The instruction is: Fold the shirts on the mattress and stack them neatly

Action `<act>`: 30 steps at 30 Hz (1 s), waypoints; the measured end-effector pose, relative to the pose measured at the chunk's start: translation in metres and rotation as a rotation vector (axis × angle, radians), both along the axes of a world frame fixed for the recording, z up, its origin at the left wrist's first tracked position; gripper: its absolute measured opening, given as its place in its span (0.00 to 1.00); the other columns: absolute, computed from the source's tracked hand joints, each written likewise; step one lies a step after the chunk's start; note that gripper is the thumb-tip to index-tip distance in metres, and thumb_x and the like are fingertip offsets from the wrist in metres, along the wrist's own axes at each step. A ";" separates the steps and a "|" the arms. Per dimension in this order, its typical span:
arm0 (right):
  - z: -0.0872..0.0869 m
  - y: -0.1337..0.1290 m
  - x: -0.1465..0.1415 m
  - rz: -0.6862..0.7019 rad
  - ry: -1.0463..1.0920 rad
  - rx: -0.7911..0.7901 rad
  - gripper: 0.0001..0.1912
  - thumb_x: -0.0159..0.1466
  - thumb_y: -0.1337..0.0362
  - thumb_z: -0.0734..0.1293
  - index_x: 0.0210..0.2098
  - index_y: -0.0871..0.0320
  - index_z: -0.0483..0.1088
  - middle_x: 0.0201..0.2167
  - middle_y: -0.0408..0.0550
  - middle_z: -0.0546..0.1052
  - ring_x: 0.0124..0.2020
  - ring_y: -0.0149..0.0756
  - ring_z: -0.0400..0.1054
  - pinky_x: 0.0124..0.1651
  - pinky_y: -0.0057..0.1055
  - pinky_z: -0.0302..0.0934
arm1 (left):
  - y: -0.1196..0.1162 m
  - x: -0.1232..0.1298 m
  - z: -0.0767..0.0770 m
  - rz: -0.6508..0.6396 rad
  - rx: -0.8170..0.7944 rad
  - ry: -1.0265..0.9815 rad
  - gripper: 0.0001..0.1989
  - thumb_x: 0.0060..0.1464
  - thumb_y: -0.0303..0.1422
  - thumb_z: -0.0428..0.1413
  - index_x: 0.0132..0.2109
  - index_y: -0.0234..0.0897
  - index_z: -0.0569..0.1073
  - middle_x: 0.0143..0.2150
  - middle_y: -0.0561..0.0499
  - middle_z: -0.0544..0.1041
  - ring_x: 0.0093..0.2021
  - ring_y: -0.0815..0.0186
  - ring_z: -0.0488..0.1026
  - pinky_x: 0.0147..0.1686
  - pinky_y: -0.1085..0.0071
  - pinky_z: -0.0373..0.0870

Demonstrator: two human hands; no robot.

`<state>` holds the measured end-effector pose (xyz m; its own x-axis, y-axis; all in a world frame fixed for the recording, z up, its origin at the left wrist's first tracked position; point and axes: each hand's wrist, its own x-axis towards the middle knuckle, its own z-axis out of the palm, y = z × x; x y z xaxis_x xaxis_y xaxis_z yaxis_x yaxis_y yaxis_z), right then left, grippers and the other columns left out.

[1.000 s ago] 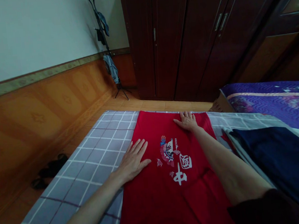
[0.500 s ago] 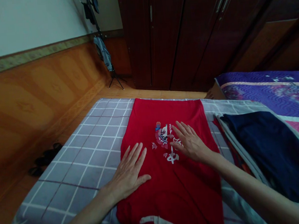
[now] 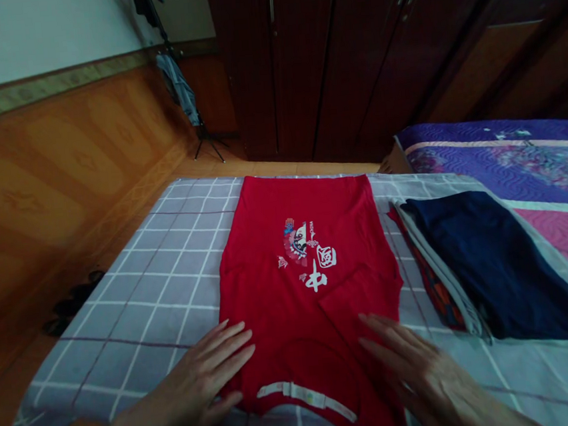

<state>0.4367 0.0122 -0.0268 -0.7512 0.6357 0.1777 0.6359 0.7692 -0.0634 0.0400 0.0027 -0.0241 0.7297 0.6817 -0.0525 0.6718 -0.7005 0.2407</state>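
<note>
At lower centre, the left hand [image 3: 206, 376] and right hand [image 3: 413, 369], both open and empty, overlap the shirt [image 3: 303, 311].

Open room left, folded clothes [image 3: 495, 266] in the way right
Checked cloth [image 3: 144, 280] lies bare left of the red shirt [image 3: 266, 288]; on the right, the gap narrows toward the far end.

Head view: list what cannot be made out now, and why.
All in the head view:
Red shirt, collar band: any print is too small to read.
Right hand: blurred; palm contact hidden by the hand itself.
Lower garments: mostly covered by the navy garment.
Coat rack: top cut off by the upper edge.
Dark items on the floor: too dim to identify.
</note>
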 end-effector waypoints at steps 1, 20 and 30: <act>0.003 -0.011 0.004 0.036 -0.027 0.000 0.30 0.57 0.75 0.57 0.59 0.56 0.62 0.60 0.52 0.65 0.58 0.41 0.61 0.50 0.37 0.67 | -0.009 -0.004 0.000 -0.001 -0.003 0.021 0.33 0.55 0.27 0.52 0.66 0.44 0.53 0.66 0.50 0.57 0.65 0.58 0.55 0.61 0.60 0.60; 0.000 -0.029 -0.015 0.117 0.039 0.066 0.20 0.61 0.77 0.53 0.47 0.61 0.70 0.47 0.54 0.76 0.46 0.39 0.71 0.47 0.34 0.66 | -0.009 -0.005 -0.024 -0.101 0.267 -0.090 0.21 0.57 0.23 0.46 0.57 0.34 0.67 0.54 0.45 0.73 0.56 0.60 0.67 0.55 0.63 0.68; -0.025 -0.036 -0.010 -0.016 0.143 -0.019 0.18 0.61 0.75 0.55 0.46 0.60 0.70 0.44 0.57 0.76 0.46 0.42 0.70 0.45 0.38 0.68 | -0.010 -0.010 -0.023 -0.044 0.211 -0.047 0.28 0.49 0.19 0.46 0.56 0.40 0.69 0.59 0.48 0.69 0.60 0.61 0.63 0.56 0.63 0.67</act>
<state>0.4265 -0.0235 -0.0519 -0.7089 0.6516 0.2702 0.6315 0.7569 -0.1685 0.0303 -0.0076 -0.0467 0.7573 0.6414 0.1228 0.6309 -0.7671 0.1159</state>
